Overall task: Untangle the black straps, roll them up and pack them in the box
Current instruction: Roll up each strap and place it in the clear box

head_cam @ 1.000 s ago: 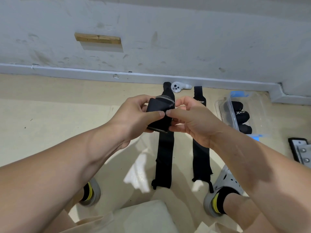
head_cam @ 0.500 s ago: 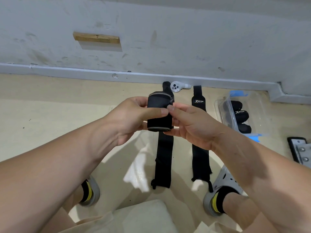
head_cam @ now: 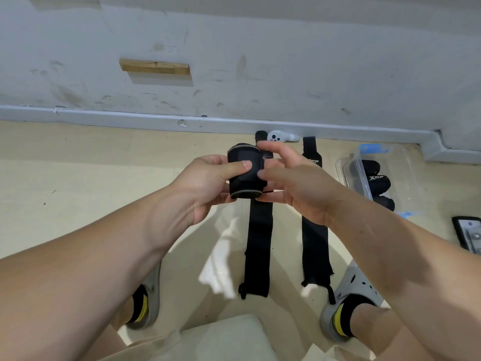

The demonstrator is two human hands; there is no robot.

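My left hand [head_cam: 208, 183] grips a rolled black strap [head_cam: 246, 175] held upright, thumb pressed on its front. My right hand [head_cam: 294, 183] sits at the roll's right side with fingers spread, its fingertips touching the roll's edge. Two flat black straps lie lengthwise on the floor below: one [head_cam: 257, 246] under the roll, another [head_cam: 315, 241] to its right. A clear plastic box [head_cam: 364, 175] at the right holds three rolled black straps [head_cam: 374, 183].
A white controller [head_cam: 279, 136] lies by the grey baseboard [head_cam: 130, 117]. A dark device with metal screws [head_cam: 468, 233] sits at the right edge. My feet in grey clogs [head_cam: 348, 298] flank the straps. A beige cushion [head_cam: 223, 337] is at the bottom.
The roll turned from tilted to upright in my left hand. My right hand's fingers opened and loosened off the roll. The camera view tilted slightly down.
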